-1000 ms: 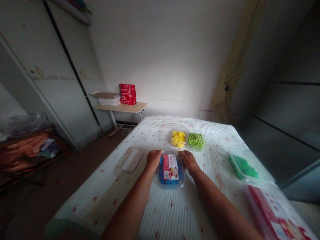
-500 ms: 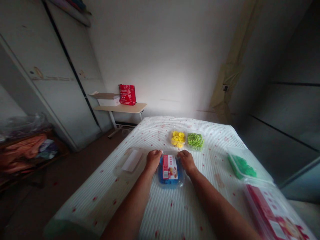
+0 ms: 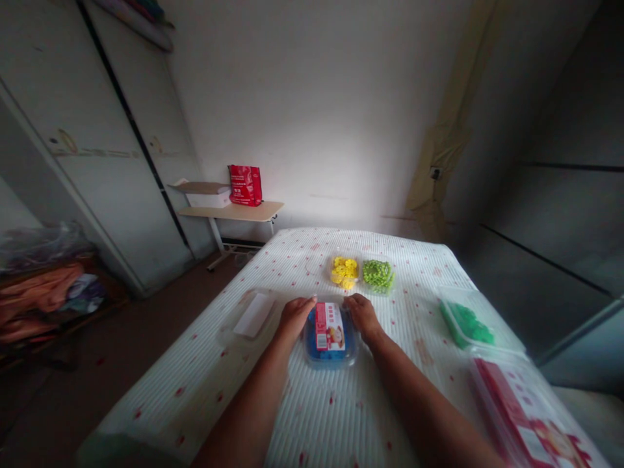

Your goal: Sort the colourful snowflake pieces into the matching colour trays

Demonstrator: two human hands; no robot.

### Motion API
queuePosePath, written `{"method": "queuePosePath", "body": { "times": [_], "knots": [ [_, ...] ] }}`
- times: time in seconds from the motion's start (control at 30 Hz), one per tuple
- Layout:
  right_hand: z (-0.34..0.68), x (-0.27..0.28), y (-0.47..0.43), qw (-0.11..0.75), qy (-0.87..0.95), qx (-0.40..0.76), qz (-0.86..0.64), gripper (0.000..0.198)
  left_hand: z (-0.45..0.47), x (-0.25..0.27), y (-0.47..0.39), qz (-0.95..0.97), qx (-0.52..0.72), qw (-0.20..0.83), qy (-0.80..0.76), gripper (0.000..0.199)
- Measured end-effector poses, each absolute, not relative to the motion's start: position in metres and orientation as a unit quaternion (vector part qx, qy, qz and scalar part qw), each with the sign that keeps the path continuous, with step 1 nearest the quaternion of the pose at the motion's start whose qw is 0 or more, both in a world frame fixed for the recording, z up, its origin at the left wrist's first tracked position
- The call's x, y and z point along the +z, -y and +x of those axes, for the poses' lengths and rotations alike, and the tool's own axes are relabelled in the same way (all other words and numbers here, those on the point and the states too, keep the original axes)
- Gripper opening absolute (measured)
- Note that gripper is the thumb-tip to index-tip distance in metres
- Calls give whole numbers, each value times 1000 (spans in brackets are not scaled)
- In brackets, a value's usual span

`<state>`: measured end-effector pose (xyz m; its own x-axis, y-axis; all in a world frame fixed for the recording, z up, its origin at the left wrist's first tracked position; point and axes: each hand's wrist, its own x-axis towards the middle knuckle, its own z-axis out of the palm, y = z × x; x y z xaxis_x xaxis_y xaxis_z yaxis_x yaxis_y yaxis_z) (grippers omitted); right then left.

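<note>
Left grip (image 3: 295,316): clamped on the square clear plastic box with blue contents (image 3: 331,335), far left corner
Right grip (image 3: 363,316): clamped on its far right corner
Box: on white ribbed red-dotted cloth (image 3: 312,409)
Beyond: yellow pieces (image 3: 345,272) beside light-green pieces (image 3: 378,275)

L hand (image 3: 296,314) & R hand (image 3: 363,314) both bare; fingers partly hidden, fine detail blurred. L forearm (image 3: 254,395) & R forearm (image 3: 414,389) bare too, to btm edge of view; each slim nr wrist, thicker twd elbow.
</note>
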<state>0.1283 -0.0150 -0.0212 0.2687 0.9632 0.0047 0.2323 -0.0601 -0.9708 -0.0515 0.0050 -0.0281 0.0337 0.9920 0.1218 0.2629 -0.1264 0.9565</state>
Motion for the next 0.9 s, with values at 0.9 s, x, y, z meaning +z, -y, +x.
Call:
{"method": "queuePosePath", "body": {
  "times": [0.9],
  "knots": [
    [127, -11, 50, 376, 559, 261, -691, 28, -61, -28, 41, 573, 439, 481, -497, 34]
  ]
}}
